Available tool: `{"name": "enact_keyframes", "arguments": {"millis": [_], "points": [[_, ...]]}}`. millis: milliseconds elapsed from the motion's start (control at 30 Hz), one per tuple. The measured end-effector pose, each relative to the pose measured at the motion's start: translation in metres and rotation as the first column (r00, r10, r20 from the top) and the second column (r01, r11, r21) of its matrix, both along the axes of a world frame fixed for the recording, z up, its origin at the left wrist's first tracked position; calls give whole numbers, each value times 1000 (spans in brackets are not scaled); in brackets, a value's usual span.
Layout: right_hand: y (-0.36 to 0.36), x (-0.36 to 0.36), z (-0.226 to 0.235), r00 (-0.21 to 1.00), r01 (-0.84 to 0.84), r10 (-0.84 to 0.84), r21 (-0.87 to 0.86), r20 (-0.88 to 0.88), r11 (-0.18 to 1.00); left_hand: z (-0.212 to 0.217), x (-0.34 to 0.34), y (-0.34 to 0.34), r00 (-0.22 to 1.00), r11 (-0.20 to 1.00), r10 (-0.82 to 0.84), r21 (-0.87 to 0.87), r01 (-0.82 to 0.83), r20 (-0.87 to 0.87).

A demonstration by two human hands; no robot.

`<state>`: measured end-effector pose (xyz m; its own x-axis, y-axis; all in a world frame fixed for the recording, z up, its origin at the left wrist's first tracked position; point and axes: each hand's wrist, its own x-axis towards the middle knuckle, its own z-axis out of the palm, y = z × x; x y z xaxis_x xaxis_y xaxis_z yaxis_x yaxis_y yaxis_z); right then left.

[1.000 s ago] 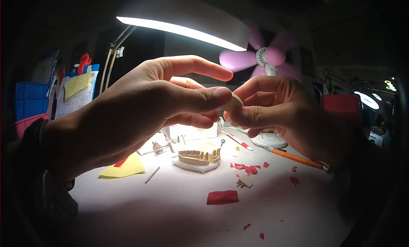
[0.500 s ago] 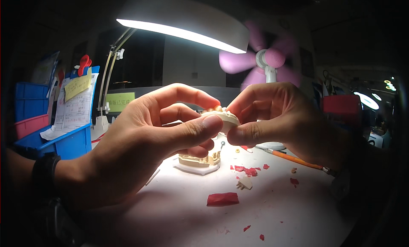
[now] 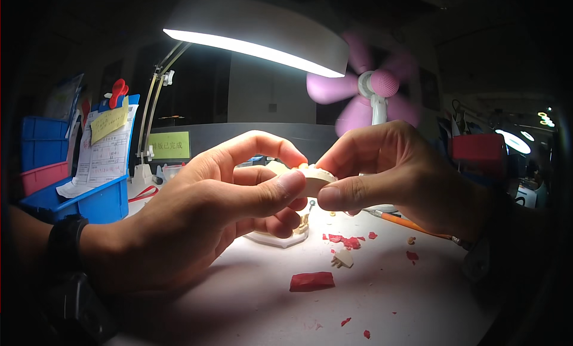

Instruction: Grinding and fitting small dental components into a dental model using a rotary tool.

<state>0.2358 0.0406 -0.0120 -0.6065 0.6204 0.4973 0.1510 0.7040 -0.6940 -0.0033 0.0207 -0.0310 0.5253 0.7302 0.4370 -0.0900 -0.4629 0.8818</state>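
Observation:
Between my two hands I hold a cream dental model, a curved plaster piece with a row of teeth along its top. My left hand pinches its left side, thumb in front and forefinger on the upper edge. From the other side my right hand grips it with thumb and fingertips, which hide part of the teeth. Below my left fingers, a second plaster model on a white base stands on the table, mostly covered by that hand.
Red wax bits, a red wax block and a small pronged plaster piece lie on the white table. An orange-handled tool rests at right. Behind are a lamp, a pink fan and blue bins.
Both hands have come down slightly with the dental model, which is now tilted so more of its front wall shows. The left hand covers more of the model standing below.

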Motion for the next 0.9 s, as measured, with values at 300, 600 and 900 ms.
{"name": "enact_keyframes", "arguments": {"millis": [300,600,900], "points": [[0,0,0,1000,-15,15,10,-20,1000,0,0,-1,1000,1000,-13,-20,13,0],[4,1,1,1000,-25,25,19,0,1000,1,2,-3,999,997,40,-73,-41,-11],[6,1,0,1000,-8,7,37,27,999,6,3,-5,1000,982,26,-188,-22,17]]}}
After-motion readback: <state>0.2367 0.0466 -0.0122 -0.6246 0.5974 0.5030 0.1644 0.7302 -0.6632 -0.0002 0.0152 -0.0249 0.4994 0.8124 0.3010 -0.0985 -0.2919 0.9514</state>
